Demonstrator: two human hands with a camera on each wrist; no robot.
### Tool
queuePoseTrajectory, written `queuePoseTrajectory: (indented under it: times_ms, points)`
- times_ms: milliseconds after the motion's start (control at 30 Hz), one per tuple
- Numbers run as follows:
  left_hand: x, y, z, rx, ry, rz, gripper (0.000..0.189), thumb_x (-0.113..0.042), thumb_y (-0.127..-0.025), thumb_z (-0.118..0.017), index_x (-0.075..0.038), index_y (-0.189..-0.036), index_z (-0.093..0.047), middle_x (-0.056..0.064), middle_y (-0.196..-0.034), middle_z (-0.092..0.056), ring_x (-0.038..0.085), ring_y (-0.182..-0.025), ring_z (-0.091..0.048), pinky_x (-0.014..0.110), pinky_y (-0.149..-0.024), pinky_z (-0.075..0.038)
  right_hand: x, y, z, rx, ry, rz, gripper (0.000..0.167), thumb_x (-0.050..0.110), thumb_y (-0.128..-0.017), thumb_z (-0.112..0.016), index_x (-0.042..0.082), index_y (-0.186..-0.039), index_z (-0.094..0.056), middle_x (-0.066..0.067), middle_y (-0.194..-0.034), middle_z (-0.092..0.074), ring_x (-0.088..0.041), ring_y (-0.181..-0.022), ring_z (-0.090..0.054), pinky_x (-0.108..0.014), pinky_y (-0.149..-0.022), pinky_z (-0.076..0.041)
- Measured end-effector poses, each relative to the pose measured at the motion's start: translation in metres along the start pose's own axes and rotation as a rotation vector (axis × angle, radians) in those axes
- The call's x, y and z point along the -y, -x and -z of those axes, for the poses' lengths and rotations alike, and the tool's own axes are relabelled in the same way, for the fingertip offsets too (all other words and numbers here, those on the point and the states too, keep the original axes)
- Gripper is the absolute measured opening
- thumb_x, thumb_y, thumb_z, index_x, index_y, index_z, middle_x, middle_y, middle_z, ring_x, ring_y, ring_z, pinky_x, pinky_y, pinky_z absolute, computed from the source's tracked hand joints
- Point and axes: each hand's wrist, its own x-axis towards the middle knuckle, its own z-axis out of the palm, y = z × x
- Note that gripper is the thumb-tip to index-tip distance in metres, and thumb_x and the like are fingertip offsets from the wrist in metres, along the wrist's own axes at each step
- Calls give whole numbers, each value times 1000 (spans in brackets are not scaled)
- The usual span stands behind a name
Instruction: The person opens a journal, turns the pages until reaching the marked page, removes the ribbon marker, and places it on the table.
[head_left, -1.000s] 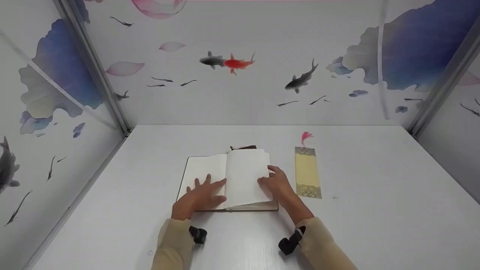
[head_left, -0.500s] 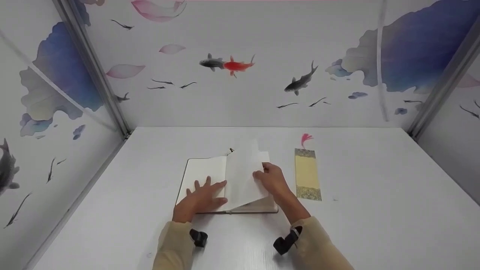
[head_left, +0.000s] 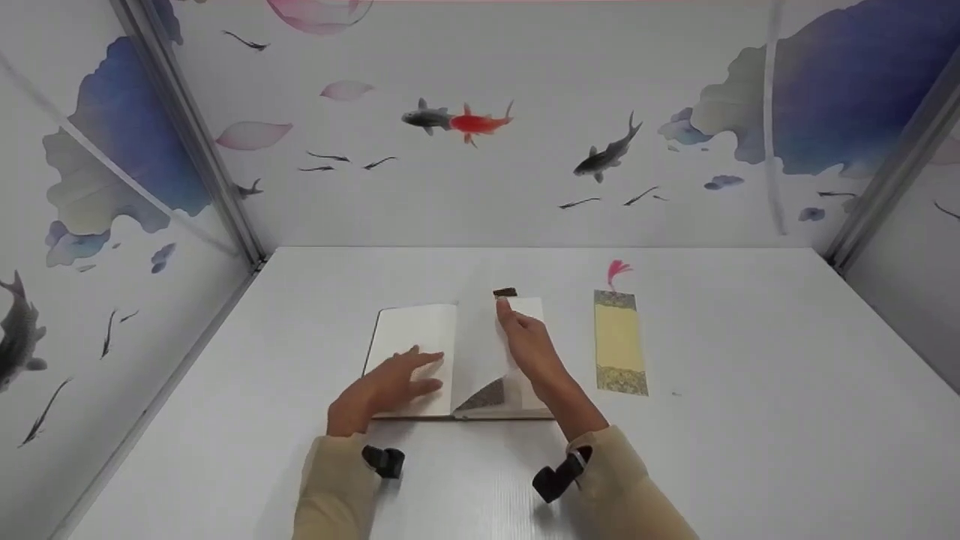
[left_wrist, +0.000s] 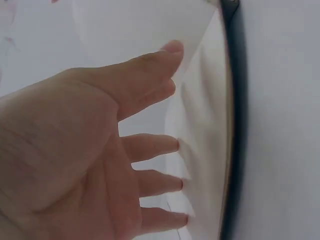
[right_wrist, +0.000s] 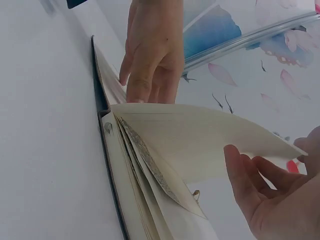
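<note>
At the near side of the white table [head_left: 750, 337], the open notebook [head_left: 411, 326] lies flat, its near edge facing the person. Just right of the fold, a grey patterned sheet [head_left: 486, 395] shows between the pages; it would be wise to leave it lying there, so the lifted leaf [right_wrist: 195, 127] does not drag it along. On the left page, the left hand [head_left: 386, 386] grips nothing: its fingers are spread, several tips touching the paper. Light, even pressure there should steady the book. Farther up on the right, the right hand [head_left: 534, 349] pinches the leaf's outer edge between thumb and forefinger; that pinch sits at the picture's rim, so whether only one sheet is caught is hard to tell. A loose arc leftward should spare the fold. Right of the notebook, a yellow bookmark [head_left: 619, 337] lies well apart, its pink tassel [head_left: 618, 271] at the far end.
</note>
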Motion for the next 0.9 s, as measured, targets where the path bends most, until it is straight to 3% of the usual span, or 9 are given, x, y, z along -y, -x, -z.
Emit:
queuePoseTrajectory:
  times_ms: [100, 200, 333, 433, 600, 733, 900]
  points:
    - [10, 6, 13, -78, 47, -48, 52, -31, -105, -51, -15, -154, -41, 20, -163, -30, 43, -153, -22, 60, -123, -20, -2, 1, 0, 94, -40, 71, 70, 57, -107, -24, 5, -142, -56, -19, -135, -62, -32, -125, -61, -45, -99, -54]
    - [16, 12, 23, -149, 103, -67, 55, -33, -107, -48, -16, -157, -35, 19, -164, -29, 41, -153, -22, 59, -123, -20, -4, 0, 0, 175, -7, 156, 66, 53, -108, -25, 4, -142, -56, -19, -142, -59, -33, -133, -55, -46, -105, -51]
    - [18, 17, 31, -195, 164, -55, 63, -46, -106, -42, -21, -161, -23, 15, -167, -21, 38, -155, -18, 59, -124, -17, -9, 2, 2, 242, 222, 269, 49, 35, -108, -43, 5, -145, -52, -17, -149, -54, -35, -143, -45, -53, -115, -39]
    - [18, 19, 34, -208, 207, -37, 71, -55, -105, -37, -22, -163, -11, 12, -170, -12, 37, -156, -14, 58, -125, -13, -14, 4, 6, 307, 405, 329, 45, 22, -106, -51, 5, -147, -50, -18, -154, -47, -39, -148, -35, -56, -119, -32]
    - [18, 23, 38, -215, 247, -25, 78, -59, -105, -31, -21, -163, 3, 10, -171, 0, 35, -157, -6, 56, -126, -7, -18, 6, 5, 403, 596, 368, 49, 16, -104, -54, 2, -150, -44, -23, -160, -34, -50, -152, -15, -65, -120, -20]
    - [19, 25, 40, -217, 245, -38, 75, -56, -106, -28, -17, -162, 4, 12, -171, 1, 34, -158, -1, 56, -127, -4, -19, 9, -2, 422, 723, 385, 53, 21, -102, -57, 14, -153, -44, -21, -162, -32, -52, -153, -9, -72, -118, -14]
    - [18, 27, 44, -225, 235, -56, 73, -52, -108, -27, -13, -162, 2, 14, -170, 0, 35, -158, 0, 56, -126, -4, -21, 14, -9, 443, 784, 332, 61, 35, -97, -65, 25, -153, -43, -14, -166, -27, -48, -155, -1, -76, -116, -1]
